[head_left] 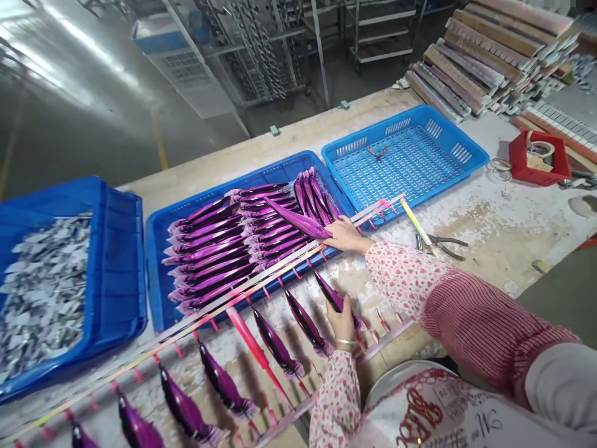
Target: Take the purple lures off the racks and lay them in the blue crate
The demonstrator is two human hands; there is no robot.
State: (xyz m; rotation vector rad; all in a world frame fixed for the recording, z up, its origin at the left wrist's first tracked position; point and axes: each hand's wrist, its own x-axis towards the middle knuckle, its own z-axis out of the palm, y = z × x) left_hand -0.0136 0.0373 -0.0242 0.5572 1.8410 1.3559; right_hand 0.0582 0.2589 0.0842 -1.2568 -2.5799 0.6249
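Note:
My right hand is closed on one end of a glossy purple squid-shaped lure, held over a tray of similar ones. Nearer my body, my left hand grips another purple lure, whose dark tip points at the long rail. From that rail, fitted with small pink hooks, several purple-black lures hang in a slanting row. A pink-red stick lies among them. Beyond the rail, the dark blue tray holds purple lures stacked in rows.
A lighter blue mesh basket stands right of the tray, with small pliers inside. Left is a blue bin of silvery pieces. Black-handled pliers and a red box with tape lie rightward. Stacked slatted boards occupy the far corner.

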